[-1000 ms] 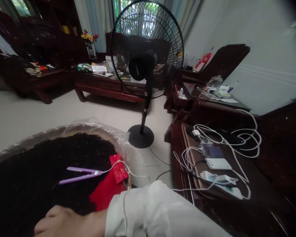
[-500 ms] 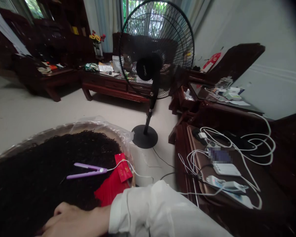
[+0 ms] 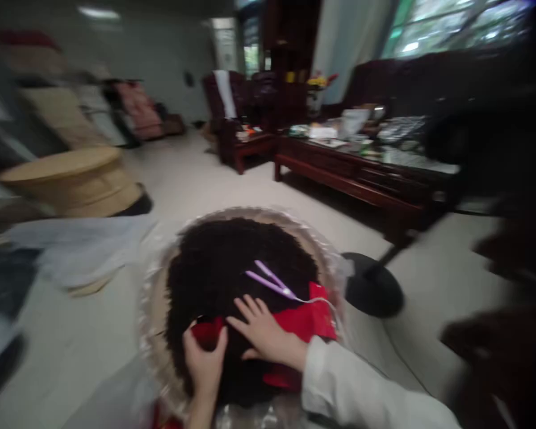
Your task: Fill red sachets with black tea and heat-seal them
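Observation:
A round basket lined with clear plastic (image 3: 154,286) holds a heap of dark curly strands (image 3: 223,262). On the heap lie a purple flat clip tool (image 3: 270,280) with a white cord and red packets (image 3: 310,319). My left hand (image 3: 204,363) is closed on a red packet (image 3: 204,332) at the heap's near side. My right hand (image 3: 261,330), in a white sleeve, rests flat on the strands with fingers spread, just below the purple tool. The picture is blurred by motion.
A black fan base (image 3: 373,292) stands on the floor right of the basket. A long dark wooden table (image 3: 361,176) with clutter runs behind it. A tan round stool or basket (image 3: 71,179) and pale sheets (image 3: 80,247) lie at the left.
The view has swung left and down, off the side table with cables. My left hand has come into view gripping a red packet. My right hand now lies spread on the strands.

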`<state>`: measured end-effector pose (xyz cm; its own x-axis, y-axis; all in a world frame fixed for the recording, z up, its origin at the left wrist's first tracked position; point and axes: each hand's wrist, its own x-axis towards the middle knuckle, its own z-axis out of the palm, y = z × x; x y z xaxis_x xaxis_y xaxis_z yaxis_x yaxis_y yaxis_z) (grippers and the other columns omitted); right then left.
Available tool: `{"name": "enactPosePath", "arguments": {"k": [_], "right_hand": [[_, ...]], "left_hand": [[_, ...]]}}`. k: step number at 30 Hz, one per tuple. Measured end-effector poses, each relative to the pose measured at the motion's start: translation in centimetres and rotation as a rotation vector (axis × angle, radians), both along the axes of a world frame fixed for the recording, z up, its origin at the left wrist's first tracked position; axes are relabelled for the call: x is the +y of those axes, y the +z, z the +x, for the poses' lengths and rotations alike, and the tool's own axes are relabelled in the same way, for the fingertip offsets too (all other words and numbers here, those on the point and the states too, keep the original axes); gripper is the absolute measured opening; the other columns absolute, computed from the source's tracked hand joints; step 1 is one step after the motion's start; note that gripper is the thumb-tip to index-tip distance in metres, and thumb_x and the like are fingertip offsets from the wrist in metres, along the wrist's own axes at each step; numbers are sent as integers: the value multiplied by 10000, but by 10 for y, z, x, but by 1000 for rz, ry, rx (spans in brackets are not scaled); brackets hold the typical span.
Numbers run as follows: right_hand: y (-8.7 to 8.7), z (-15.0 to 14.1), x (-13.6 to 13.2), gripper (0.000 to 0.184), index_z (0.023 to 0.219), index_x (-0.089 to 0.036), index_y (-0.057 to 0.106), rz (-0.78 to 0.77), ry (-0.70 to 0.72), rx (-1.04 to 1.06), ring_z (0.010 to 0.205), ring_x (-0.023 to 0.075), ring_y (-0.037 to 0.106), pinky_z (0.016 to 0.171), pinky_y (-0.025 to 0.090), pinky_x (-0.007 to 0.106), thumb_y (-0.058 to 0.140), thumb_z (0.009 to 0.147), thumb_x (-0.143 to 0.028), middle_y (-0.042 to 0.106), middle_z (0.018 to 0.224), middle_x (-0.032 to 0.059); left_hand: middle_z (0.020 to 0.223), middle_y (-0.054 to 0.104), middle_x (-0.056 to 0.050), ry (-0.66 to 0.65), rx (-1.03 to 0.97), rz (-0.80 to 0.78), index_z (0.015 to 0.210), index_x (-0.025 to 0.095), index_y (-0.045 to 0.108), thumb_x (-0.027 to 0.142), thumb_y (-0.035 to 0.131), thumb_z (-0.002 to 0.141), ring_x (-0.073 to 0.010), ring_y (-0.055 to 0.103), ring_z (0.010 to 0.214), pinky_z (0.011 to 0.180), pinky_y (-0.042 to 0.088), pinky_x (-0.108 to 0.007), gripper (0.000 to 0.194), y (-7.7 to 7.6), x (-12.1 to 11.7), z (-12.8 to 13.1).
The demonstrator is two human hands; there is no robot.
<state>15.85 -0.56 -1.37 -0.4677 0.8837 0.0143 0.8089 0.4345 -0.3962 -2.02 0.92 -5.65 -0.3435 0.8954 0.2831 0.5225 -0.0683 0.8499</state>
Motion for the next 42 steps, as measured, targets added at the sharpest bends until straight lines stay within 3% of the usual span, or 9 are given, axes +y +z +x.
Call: {"name": "enactPosePath", "arguments": {"k": [3, 6, 11, 15, 17, 23, 27, 32, 42], "right_hand": [[-15, -4, 7, 688, 1376, -214, 454, -21, -29, 119, 1385, 403, 253, 1069, 256, 622, 736, 752, -281, 337, 1489, 209], [-10, -11, 9, 691, 1450, -206, 323, 5, 24, 398, 1331, 307, 366, 1069, 339, 515, 616, 826, -238, 401, 1438, 184], [5, -29, 19, 661, 1392, -196, 410, -93, 10, 629, 933, 221, 603, 829, 519, 378, 629, 768, -209, 611, 1132, 116], [8, -40, 32, 284, 1024, -192, 681, -135, -196, 724, 725, 178, 613, 687, 503, 298, 678, 752, -275, 689, 876, 48], [8, -40, 36, 109, 802, -184, 707, -169, -242, 779, 683, 167, 609, 653, 481, 269, 667, 760, -276, 689, 756, 26], [11, -25, 40, 174, 719, -167, 710, -349, -228, 891, 574, 138, 567, 542, 424, 231, 676, 747, -336, 670, 639, 4], [15, -22, 42, 175, 705, -165, 712, -336, -207, 862, 592, 140, 577, 566, 423, 234, 674, 750, -329, 682, 651, 9], [17, -23, 43, 207, 710, -159, 710, -349, -181, 831, 587, 138, 577, 541, 416, 223, 664, 770, -352, 682, 647, 10], [17, -27, 38, 194, 712, -162, 713, -313, -156, 781, 586, 138, 585, 550, 416, 228, 642, 797, -321, 691, 650, 2]], "left_hand": [[922, 689, -111, -14, -96, -113, 1109, 137, 530, 457, 736, 592, -276, 688, 811, 735, 560, -412, 642, 2, -6, 3], [1008, 695, -141, 6, -90, -118, 1148, 141, 515, 417, 765, 567, -303, 688, 897, 788, 553, -438, 690, 12, -9, 1], [1217, 632, -129, -137, -58, -101, 1249, 200, 483, 264, 784, 555, -294, 635, 1072, 919, 502, -434, 759, 26, -9, -9], [1265, 603, -140, -226, -114, -170, 1321, 197, 441, 222, 799, 526, -294, 603, 1128, 945, 486, -417, 872, 27, -13, -2], [1230, 630, -130, -260, -230, -219, 1343, 195, 433, 214, 813, 505, -287, 614, 1108, 932, 493, -399, 921, 27, -15, -1], [808, 752, -62, -502, -628, -475, 912, 108, 698, 286, 779, 604, -220, 689, 740, 683, 540, -304, 365, 30, -14, -12], [721, 738, -34, -477, -767, -490, 881, 118, 690, 361, 832, 558, -187, 677, 638, 622, 531, -276, 428, 35, -16, -8], [610, 686, -26, -439, -929, -512, 924, 107, 651, 663, 673, 652, -164, 632, 461, 484, 497, -263, 620, 38, -20, 1], [666, 713, -41, -440, -899, -500, 884, 109, 659, 590, 717, 653, -178, 670, 583, 575, 509, -266, 536, 34, -19, -6]]}}
